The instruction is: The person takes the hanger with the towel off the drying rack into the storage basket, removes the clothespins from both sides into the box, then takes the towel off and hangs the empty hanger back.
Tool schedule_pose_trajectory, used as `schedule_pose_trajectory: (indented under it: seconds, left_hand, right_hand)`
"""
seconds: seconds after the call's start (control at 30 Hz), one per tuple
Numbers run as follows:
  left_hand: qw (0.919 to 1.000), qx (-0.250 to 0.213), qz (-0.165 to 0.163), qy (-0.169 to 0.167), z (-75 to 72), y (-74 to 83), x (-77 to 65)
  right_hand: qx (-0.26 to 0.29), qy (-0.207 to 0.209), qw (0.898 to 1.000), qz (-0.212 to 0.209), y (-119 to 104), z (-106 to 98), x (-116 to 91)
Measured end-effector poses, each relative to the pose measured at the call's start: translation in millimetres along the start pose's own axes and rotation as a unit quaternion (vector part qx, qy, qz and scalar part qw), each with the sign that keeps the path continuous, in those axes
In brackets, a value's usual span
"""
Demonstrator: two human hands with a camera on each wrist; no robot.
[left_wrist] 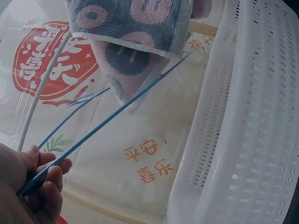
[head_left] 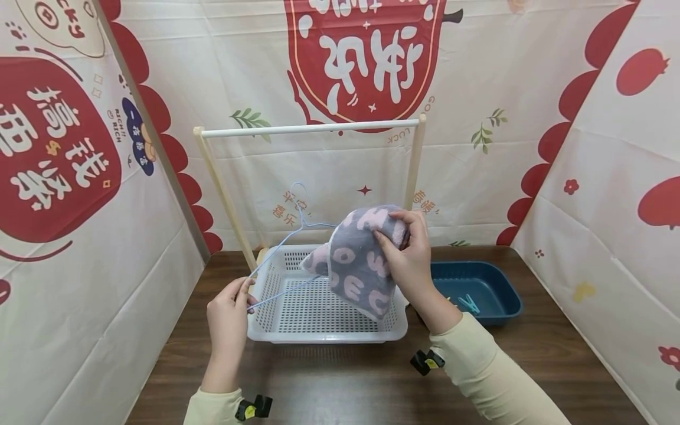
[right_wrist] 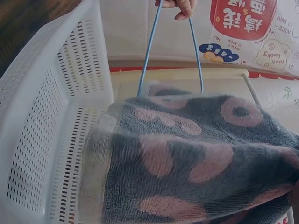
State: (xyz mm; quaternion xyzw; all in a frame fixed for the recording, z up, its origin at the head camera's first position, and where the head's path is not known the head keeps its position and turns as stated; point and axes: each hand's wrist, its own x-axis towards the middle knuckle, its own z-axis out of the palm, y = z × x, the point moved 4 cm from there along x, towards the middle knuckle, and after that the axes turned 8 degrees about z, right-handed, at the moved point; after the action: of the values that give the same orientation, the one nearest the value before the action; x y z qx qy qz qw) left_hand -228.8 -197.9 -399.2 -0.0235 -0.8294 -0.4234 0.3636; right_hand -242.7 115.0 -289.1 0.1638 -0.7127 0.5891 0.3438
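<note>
My left hand point(head_left: 229, 313) grips one end of a thin blue wire hanger point(head_left: 281, 243), its hook pointing up toward the back. Pinched in my right hand point(head_left: 411, 254) is a grey towel with pink letters point(head_left: 357, 265). The towel hangs folded over the far end of the hanger, hiding that part of the wire. Below both, a white perforated basket point(head_left: 329, 337) stands on the table. In the left wrist view the hanger point(left_wrist: 105, 121) runs from the fingers to the towel point(left_wrist: 126, 28). From the right wrist, the towel point(right_wrist: 187, 158) fills the foreground.
Behind the basket stands a rack with a white rail point(head_left: 313, 128) and wooden posts. To the right, a dark blue tray point(head_left: 504, 295) holds a teal clothespin point(head_left: 470, 304). Printed cloth walls point(head_left: 600, 177) enclose the wooden table point(head_left: 329, 383) on the left, back and right.
</note>
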Motion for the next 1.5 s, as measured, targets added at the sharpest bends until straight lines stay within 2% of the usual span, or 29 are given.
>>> schedule_pose_trajectory:
  seconds: [0.23,0.37,0.47,0.7,0.9,1.1,1.37,1.5]
  left_hand:
    - [0.9997,0.008,-0.017,0.018,-4.8,-2.5,0.5]
    - [0.9992,0.004,-0.024,0.031,-7.2,-4.1,0.6]
    - [0.9991,0.000,-0.017,0.039,-8.1,-4.6,0.9]
    - [0.9967,-0.030,0.004,0.076,-12.2,-2.2,1.0]
    - [0.9941,-0.059,0.017,0.089,-13.9,2.7,2.2]
    - [0.9926,-0.078,0.023,0.090,-13.3,8.2,2.6]
    - [0.9918,-0.079,0.039,0.092,-13.1,14.4,5.4]
    - [0.9913,-0.087,0.041,0.089,-12.1,15.8,6.5]
  right_hand:
    - [-0.014,0.000,1.000,-0.005,5,4,-2]
    - [-0.013,-0.009,1.000,0.005,31,7,-3]
    - [-0.016,-0.014,1.000,0.005,54,9,-2]
    - [-0.034,-0.029,0.999,0.025,75,17,-4]
    - [-0.061,-0.054,0.996,0.033,88,26,-7]
    - [-0.096,-0.100,0.990,0.040,99,33,-10]
    - [-0.150,-0.200,0.968,-0.022,103,34,-19]
    - [-0.153,-0.225,0.962,-0.023,103,28,-23]
